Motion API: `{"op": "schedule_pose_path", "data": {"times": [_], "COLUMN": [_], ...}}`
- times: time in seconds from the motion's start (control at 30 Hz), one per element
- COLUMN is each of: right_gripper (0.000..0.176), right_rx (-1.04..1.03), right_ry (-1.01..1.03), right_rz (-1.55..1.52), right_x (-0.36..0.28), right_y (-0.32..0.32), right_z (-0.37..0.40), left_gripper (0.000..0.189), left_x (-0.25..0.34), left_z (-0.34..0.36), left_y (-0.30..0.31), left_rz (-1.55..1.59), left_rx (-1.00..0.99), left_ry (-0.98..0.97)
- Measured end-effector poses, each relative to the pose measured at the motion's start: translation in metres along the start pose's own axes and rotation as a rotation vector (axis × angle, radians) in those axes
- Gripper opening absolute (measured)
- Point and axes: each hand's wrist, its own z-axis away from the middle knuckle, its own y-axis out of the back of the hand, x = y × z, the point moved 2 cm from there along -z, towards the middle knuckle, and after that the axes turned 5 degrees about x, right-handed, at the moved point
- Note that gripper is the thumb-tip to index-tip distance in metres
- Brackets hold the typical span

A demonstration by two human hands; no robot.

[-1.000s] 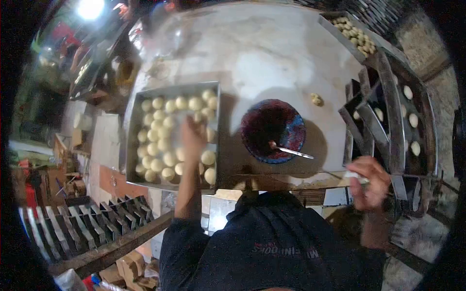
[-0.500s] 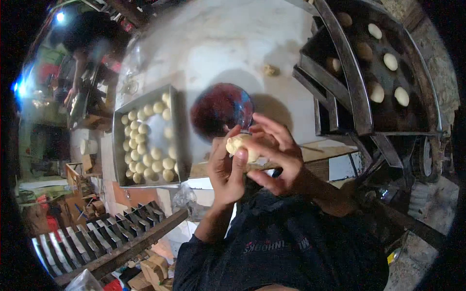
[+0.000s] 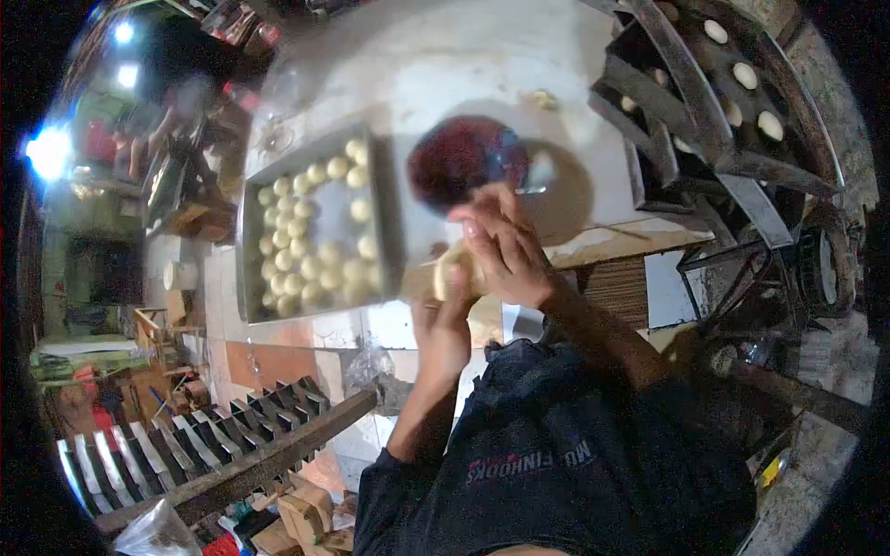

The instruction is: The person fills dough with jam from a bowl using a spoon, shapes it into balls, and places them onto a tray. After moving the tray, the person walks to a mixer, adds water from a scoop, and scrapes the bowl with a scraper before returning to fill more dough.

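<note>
My left hand (image 3: 447,320) is closed around a piece of pale dough (image 3: 451,269), its thumb pressing on the near face. Close beside it, my right hand (image 3: 512,248) has its fingers drawn together, the tips near the front of a round bowl (image 3: 519,167) with dark red contents (image 3: 454,162). Whatever is between those right fingertips, I cannot tell. Left of the bowl stands a metal tray (image 3: 378,171) holding rows of round dough balls (image 3: 297,227).
Dark metal baking trays (image 3: 718,153) with pale dough pieces (image 3: 745,76) are stacked at the right. A small dough scrap (image 3: 540,99) lies on the white table (image 3: 408,56) behind the bowl. A slatted metal rack (image 3: 204,435) stands lower left.
The right hand has come off the dough and moved up toward the bowl, its fingers now together. The left hand keeps the dough. The whole view has shifted.
</note>
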Motion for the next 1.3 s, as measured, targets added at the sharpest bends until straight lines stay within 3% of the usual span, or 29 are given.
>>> {"op": "schedule_pose_path", "data": {"times": [0.03, 0.07, 0.13, 0.17, 0.2, 0.27, 0.3, 0.33, 0.37, 0.43, 0.5, 0.53, 0.6, 0.67, 0.73, 0.8, 0.9, 0.97, 1.0, 1.07, 1.17, 1.27, 1.3], "right_gripper": [0.028, 0.028, 0.022, 0.018, 0.015, 0.026, 0.025, 0.014, 0.017, 0.020, 0.026, 0.026, 0.031, 0.025, 0.024, 0.022, 0.019, 0.015, 0.015, 0.016, 0.016, 0.015, 0.022], "right_rx": [-0.045, -0.094, -0.058, -0.038, -0.018, -0.335, -0.256, -0.272, -0.413, -0.185, -0.310, -0.309, -0.610, -0.673, -0.903, -0.902, -0.858, -0.665, -0.674, -0.562, -0.683, -0.777, -0.695], "right_ry": [-0.040, -0.081, 0.078, 0.097, 0.115, 0.142, 0.244, 0.138, 0.158, 0.058, -0.049, -0.043, -0.201, -0.125, 0.019, 0.047, -0.079, 0.108, 0.100, -0.206, -0.110, -0.244, -0.226], "right_rz": [-0.097, -0.191, -0.124, -0.258, -0.391, -0.202, -0.266, -0.139, 0.126, 0.579, 1.099, 1.098, 0.982, 1.027, 0.969, 0.934, 0.822, 0.749, 0.743, 0.667, 0.637, 0.400, 0.355], "right_x": [-0.006, -0.010, -0.021, -0.008, -0.009, -0.013, -0.014, -0.010, -0.003, 0.031, 0.072, 0.087, 0.101, 0.102, 0.110, 0.116, 0.137, 0.145, 0.158, 0.181, 0.163, 0.174, 0.179], "right_y": [-0.015, -0.029, -0.061, -0.081, -0.094, -0.079, -0.079, -0.071, -0.055, -0.025, -0.004, 0.000, -0.010, -0.016, -0.024, -0.017, -0.011, -0.012, -0.019, -0.037, -0.043, -0.048, -0.047], "right_z": [0.004, 0.010, 0.028, 0.049, 0.054, 0.046, 0.049, 0.045, 0.026, -0.001, -0.022, -0.024, -0.041, -0.041, -0.041, -0.048, -0.061, -0.071, -0.067, -0.066, -0.070, -0.070, -0.071], "left_gripper": [0.035, 0.034, 0.038, 0.037, 0.039, 0.042, 0.042, 0.043, 0.043, 0.044, 0.049, 0.049, 0.049, 0.050, 0.052, 0.058, 0.061, 0.061, 0.061, 0.062, 0.056, 0.057, 0.057], "left_x": [0.005, 0.004, -0.016, -0.027, -0.022, -0.017, -0.021, -0.026, -0.019, -0.014, -0.014, -0.012, 0.002, 0.014, 0.017, 0.013, -0.003, -0.013, -0.016, -0.025, -0.060, -0.078, -0.076], "left_z": [0.005, 0.008, 0.012, 0.021, 0.023, 0.017, 0.016, 0.013, 0.011, 0.004, -0.009, -0.016, -0.032, -0.045, -0.057, -0.069, -0.087, -0.093, -0.095, -0.101, -0.109, -0.111, -0.112], "left_y": [0.013, 0.035, 0.072, 0.090, 0.091, 0.109, 0.117, 0.123, 0.122, 0.122, 0.129, 0.125, 0.115, 0.105, 0.110, 0.119, 0.122, 0.121, 0.117, 0.099, 0.095, 0.094, 0.090], "left_rz": [0.204, 0.265, 0.077, 0.083, 0.202, 0.558, 0.610, 0.660, 0.609, 0.541, 0.405, 0.407, 0.230, 0.244, 0.240, 0.176, 0.210, 0.292, 0.291, 0.336, 0.212, 0.085, 0.200], "left_rx": [0.106, 0.087, 0.061, -0.066, -0.149, -0.167, -0.173, -0.185, -0.213, -0.222, -0.216, -0.215, -0.193, -0.149, -0.095, -0.049, -0.003, -0.004, 0.005, -0.046, -0.039, 0.002, -0.072], "left_ry": [0.033, 0.050, -0.086, 0.073, 0.040, 0.270, 0.332, 0.393, 0.396, 0.373, 0.308, 0.302, 0.187, 0.155, 0.135, 0.144, 0.159, 0.174, 0.183, 0.237, 0.363, 0.488, 0.480]}}
